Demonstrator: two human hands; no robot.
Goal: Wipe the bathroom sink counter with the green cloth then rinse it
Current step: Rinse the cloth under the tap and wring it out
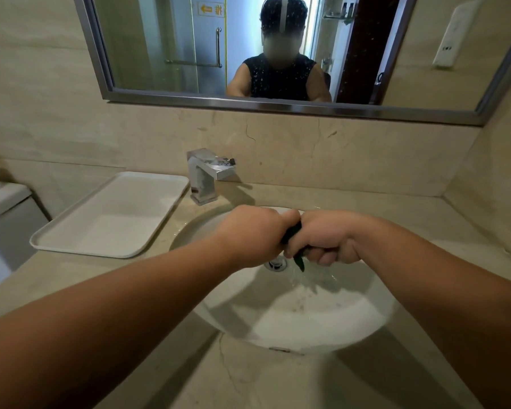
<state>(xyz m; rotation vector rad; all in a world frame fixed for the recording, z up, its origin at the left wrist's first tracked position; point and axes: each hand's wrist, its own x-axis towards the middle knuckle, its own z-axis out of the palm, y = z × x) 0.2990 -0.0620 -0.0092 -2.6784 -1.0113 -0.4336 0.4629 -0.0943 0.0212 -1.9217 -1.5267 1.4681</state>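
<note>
Head view, the only one we have: both hands are over the sink (307,329), close together, knuckles nearly touching. The left hand (257,234) and right hand (328,240) each have a tight grip, fingers curled fully round the green cloth (291,231). The cloth is bunched into a dark twist between the two fists, and a short tail hangs below the right hand, just above the drain (275,263). Most of the cloth is hidden inside the fists.

We judge this to be the rinse step, at the wringing part, since water (307,280) splashes in the basin right under the tail. We can't see a stream from the faucet (204,175), so we can't tell if it is running. We also can't tell from here whether the wipe of the table (278,379) is finished; its surface looks slightly shiny near the basin rim.

The next move probably calls for counter-twisting the fists while keeping the cloth over the basin so drips don't land on the table. After that the grip loosens to shake the cloth out or put it under the spout again.

Containers:
- The sink holds a thin film of water and splashes near the drain, and the drain looks open, with no pooling.
- The white tray (115,214) sits on the table left of the faucet, apart from the hands, and shows only its bare white bottom
</note>
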